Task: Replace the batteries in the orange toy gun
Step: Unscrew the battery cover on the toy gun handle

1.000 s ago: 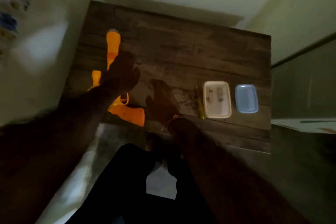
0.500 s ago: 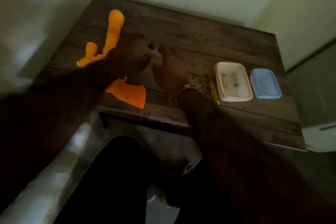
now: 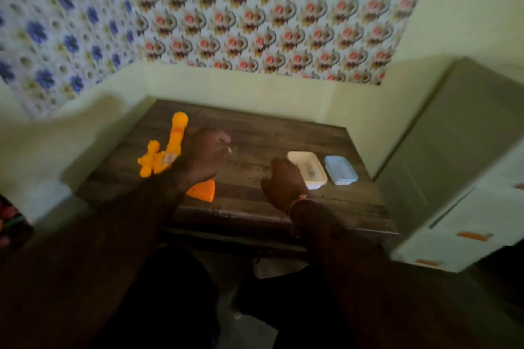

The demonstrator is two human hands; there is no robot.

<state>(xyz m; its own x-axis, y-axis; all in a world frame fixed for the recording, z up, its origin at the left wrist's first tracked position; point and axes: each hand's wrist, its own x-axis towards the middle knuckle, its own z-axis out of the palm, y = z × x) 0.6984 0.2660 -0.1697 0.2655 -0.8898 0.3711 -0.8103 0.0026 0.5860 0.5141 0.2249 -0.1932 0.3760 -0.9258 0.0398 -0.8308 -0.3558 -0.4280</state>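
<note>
Lying on the wooden table (image 3: 255, 133), the orange toy gun (image 3: 167, 150) is at the left side, with its long barrel pointing away toward the wall. The left hand (image 3: 205, 154) is over the gun's right side and hides part of it. Its fingers are bent, with the tips past the gun, above bare wood. A small pale bit shows at the fingertips, but it is too blurry to say what it is, or if the hand holds it. I cannot tell if this hand touches the gun. The orange handle (image 3: 202, 191) pokes out under the left wrist.

The right hand (image 3: 282, 181) is well apart from the gun, near the middle of the table. Its fingers are curled loosely, and I cannot tell if they hold anything. Just beside it on the right sits a white tray (image 3: 317, 178) with small things inside. A blue lid (image 3: 340, 170) lies next to the tray.
</note>
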